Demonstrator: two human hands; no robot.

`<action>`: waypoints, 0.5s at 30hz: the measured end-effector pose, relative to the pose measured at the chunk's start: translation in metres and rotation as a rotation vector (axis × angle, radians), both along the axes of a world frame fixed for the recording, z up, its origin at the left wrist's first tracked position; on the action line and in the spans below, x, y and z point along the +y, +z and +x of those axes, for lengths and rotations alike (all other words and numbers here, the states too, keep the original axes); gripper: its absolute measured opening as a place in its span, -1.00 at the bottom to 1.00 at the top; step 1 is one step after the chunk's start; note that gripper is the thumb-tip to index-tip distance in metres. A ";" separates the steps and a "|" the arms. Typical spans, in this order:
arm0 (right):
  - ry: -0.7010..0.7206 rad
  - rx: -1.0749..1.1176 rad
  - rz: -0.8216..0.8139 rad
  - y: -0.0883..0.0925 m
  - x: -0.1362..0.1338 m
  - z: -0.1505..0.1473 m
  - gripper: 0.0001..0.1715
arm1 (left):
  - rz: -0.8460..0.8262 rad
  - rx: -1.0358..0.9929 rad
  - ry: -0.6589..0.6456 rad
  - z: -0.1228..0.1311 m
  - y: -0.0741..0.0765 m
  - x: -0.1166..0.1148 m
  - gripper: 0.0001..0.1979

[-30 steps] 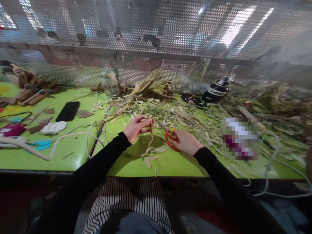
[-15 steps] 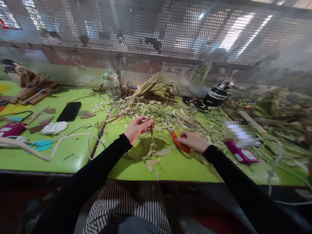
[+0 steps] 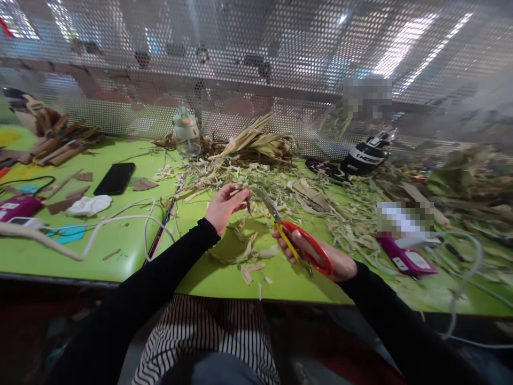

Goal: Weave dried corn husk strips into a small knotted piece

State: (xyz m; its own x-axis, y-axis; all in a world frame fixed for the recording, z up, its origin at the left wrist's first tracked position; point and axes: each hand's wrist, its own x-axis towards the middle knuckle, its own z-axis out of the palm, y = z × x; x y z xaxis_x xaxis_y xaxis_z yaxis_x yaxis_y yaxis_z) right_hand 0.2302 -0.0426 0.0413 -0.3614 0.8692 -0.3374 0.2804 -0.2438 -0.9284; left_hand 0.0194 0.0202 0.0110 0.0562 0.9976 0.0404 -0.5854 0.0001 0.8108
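Note:
My left hand [image 3: 226, 206] pinches a small piece of dried husk [image 3: 247, 195] between thumb and fingers, above the green table [image 3: 228, 280]. My right hand [image 3: 316, 251] grips scissors [image 3: 308, 245] with red and yellow handles; the metal blades point up and left toward the left hand, a short way from the husk piece. Beneath both hands lie curled husk strips [image 3: 245, 256] and small offcuts. Farther back, green and tan shavings [image 3: 240, 174] cover the table. A bundle of dried corn husks [image 3: 256, 143] rests behind them.
A phone [image 3: 116, 178], crumpled white tissue [image 3: 90, 205] and white cable [image 3: 132, 218] are on the left. At the back stand a clear bottle [image 3: 186, 133] and a black bottle [image 3: 366, 155]. A magenta device [image 3: 406, 256] sits on the right, before a perforated metal screen [image 3: 248, 59].
My right hand has lifted the scissors off the table and turned them, blades now toward the left hand. My left hand keeps its pinch, shifted slightly.

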 end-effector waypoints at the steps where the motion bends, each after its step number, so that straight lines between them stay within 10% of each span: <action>1: 0.014 -0.003 0.004 0.001 0.000 -0.003 -0.25 | -0.004 0.012 -0.005 0.001 0.000 0.000 -0.66; 15: 0.040 0.043 0.104 -0.009 0.003 -0.007 -0.28 | 0.000 0.095 -0.033 0.007 -0.006 -0.002 -0.63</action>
State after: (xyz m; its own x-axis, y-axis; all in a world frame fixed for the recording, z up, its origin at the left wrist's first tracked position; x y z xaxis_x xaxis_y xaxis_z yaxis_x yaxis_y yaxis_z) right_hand 0.2235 -0.0400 0.0322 -0.4090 0.8833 -0.2293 0.2471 -0.1346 -0.9596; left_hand 0.0265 0.0181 0.0049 0.0923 0.9952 0.0334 -0.5054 0.0180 0.8627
